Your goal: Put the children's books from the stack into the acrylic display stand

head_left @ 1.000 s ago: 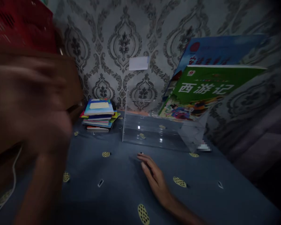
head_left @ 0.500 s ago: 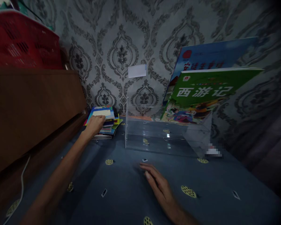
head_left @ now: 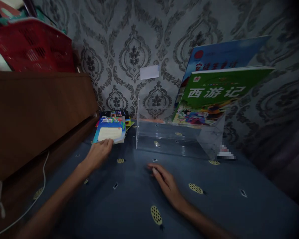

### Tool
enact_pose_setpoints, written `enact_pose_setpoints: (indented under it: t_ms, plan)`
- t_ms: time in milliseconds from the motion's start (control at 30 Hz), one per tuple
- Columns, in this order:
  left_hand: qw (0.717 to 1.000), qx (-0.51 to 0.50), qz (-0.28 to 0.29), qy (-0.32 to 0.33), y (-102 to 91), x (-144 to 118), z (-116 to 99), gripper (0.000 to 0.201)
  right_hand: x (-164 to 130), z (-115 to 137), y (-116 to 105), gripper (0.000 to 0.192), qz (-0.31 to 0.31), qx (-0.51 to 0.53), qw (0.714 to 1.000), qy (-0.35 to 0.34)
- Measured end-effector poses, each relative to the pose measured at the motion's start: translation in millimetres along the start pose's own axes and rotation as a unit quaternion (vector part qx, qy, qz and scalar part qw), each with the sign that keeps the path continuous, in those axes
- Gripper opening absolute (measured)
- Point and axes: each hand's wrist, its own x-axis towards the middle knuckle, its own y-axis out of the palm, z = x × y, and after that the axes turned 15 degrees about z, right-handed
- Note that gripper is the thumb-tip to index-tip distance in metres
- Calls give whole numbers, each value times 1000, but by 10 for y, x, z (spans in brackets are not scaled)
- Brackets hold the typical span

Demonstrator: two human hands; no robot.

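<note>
My left hand (head_left: pixel 101 151) grips the near edge of a blue book (head_left: pixel 111 129) with a pale panel and a barcode on its cover. The book overlaps a stack of books (head_left: pixel 118 114) by the wall and hides most of it. Over the dark blue patterned cloth (head_left: pixel 137 199), my right hand (head_left: pixel 166 182) hovers or rests with its fingers stretched out, holding nothing. Beyond it stands a clear acrylic rack (head_left: pixel 164 146). A green book (head_left: pixel 214 96) leans in the rack's right side, and a blue book with red lettering (head_left: pixel 221 54) stands behind it.
A brown wooden cabinet (head_left: pixel 40 113) runs along the left, with a red plastic basket (head_left: pixel 40 46) on top. White cables (head_left: pixel 37 202) lie at the lower left. A white label (head_left: pixel 149 72) is at the upper left of the rack, before the patterned wall (head_left: pixel 102 20).
My left hand has drawn the blue book off the top of the stack toward me, uncovering a dark book behind. My right hand stays over the cloth. The view has shifted slightly.
</note>
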Motion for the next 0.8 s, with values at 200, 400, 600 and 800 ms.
enact_pose_setpoints:
  t_ms: [200, 400, 600, 800]
  plan:
    - [996, -19, 60, 61, 544, -479, -371, 34, -25, 3, -1, 46, 6, -16, 1000, 2]
    - [994, -14, 70, 81, 722, -821, -519, 46, -37, 112, 55, 43, 71, -78, 993, -44]
    - [973, -55, 29, 222, 918, -1155, -524, 46, 10, 392, 295, 38, 230, -152, 951, -141]
    - [914, -135, -15, 382, 847, -1209, -456, 33, 136, 510, 643, 43, 348, -190, 904, -161]
